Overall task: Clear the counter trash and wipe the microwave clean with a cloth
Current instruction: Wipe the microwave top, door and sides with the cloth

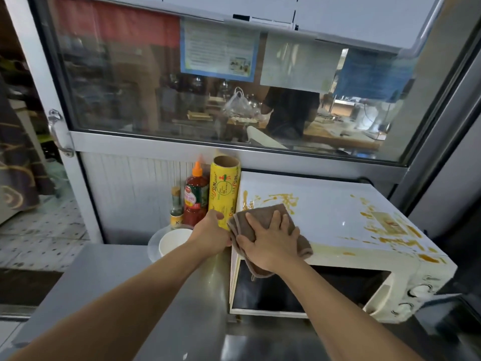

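The white microwave (338, 225) needs long, firm strokes toward the orange sauce streaks (390, 230) at its right edge, I'd say. The folded brown cloth (263, 225) lies on its front-left corner, the right hand (270, 243) pressing flat with fingers spread. The left hand (210, 235) braces its left side, curled, grip unclear.

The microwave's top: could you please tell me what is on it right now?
A brown cloth under the right hand, plus orange-yellow sauce stains. Anything beneath the cloth is hidden.
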### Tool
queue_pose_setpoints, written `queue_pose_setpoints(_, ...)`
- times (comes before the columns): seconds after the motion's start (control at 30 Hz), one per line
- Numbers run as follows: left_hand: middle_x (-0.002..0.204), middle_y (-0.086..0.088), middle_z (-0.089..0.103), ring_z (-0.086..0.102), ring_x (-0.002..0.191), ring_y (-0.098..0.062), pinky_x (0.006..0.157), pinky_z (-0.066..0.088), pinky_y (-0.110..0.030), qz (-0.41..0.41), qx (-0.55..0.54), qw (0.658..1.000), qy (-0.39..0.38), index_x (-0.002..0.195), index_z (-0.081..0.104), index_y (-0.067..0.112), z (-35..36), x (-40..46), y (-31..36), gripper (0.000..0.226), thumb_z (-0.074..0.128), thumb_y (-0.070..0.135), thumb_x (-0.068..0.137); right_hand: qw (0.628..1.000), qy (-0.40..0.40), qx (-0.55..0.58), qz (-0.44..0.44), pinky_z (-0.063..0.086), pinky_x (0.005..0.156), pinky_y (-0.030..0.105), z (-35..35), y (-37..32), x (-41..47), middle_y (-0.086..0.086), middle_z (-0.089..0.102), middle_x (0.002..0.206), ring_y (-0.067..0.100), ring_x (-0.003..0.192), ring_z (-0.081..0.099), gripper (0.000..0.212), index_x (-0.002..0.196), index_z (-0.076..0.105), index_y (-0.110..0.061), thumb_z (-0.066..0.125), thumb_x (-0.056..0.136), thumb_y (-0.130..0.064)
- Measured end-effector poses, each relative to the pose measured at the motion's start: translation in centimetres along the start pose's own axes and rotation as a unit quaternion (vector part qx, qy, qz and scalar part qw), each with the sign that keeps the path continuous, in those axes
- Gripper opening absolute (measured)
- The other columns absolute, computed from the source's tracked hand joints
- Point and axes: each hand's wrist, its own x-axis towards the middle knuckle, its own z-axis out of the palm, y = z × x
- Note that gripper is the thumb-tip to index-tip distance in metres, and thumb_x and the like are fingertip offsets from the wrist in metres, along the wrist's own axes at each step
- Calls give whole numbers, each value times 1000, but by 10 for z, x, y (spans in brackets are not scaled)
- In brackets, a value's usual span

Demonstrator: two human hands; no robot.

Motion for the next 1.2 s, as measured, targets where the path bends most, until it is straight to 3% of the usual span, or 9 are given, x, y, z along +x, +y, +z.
queue_pose_setpoints(0.07, 115, -11, 57, 59, 101, -27, 85, 54, -41, -2, 12, 1000, 12, 128, 39, 14, -6, 11, 0, 53, 60, 2, 81, 1000, -3, -2, 1, -4, 108, 61, -1, -9, 15, 20, -7, 156, 42, 141, -13, 64, 143, 5, -49, 24, 85, -70)
queue_pose_setpoints(0.2, 117, -12, 58, 59, 104, -28, 86, 54, -40, 15, 23, 1000, 5, 127, 39, 14, -12, 34, -7, 47, 56, 3, 85, 1000, -4, 26, -1, -5, 110, 60, -4, -15, 55, 18, -9, 156, 40, 141, -14, 62, 143, 9, -47, 32, 87, -62)
queue_pose_setpoints(0.57, 122, -14, 58, 59, 108, -30, 90, 51, -40, 49, 17, 999, 14, 132, 42, 11, -8, 53, -21, 48, 54, 2, 87, 999, -2, 35, -5, 2, 111, 56, -14, -8, 135, 12, 0, 158, 34, 144, -4, 66, 140, 14, -53, 33, 77, -58)
queue_pose_setpoints(0.8, 121, -11, 58, 59, 108, -28, 84, 50, -31, 40, 38, 998, 27, 130, 45, 11, -10, 30, -9, 46, 56, 4, 86, 997, -20, 12, -73, 0, 112, 55, -11, -5, 91, 9, -4, 158, 30, 144, -9, 59, 141, 18, -51, 32, 84, -60)
queue_pose_setpoints(0.93, 120, -9, 58, 55, 108, -27, 87, 51, -36, 10, 55, 998, 16, 129, 41, 16, -6, 12, -3, 48, 55, 4, 85, 994, -8, 10, -109, -2, 113, 53, -5, -2, 45, 8, -5, 158, 29, 144, -11, 56, 139, 21, -51, 31, 86, -62)
queue_pose_setpoints(1.2, 118, -12, 59, 55, 108, -30, 94, 48, -41, -6, 70, 997, 33, 130, 40, 13, 14, -9, 10, 50, 57, 9, 83, 991, 25, 11, -134, 0, 114, 46, -5, 30, -8, 2, 2, 159, 21, 145, -3, 58, 145, 11, -44, 20, 91, -63)
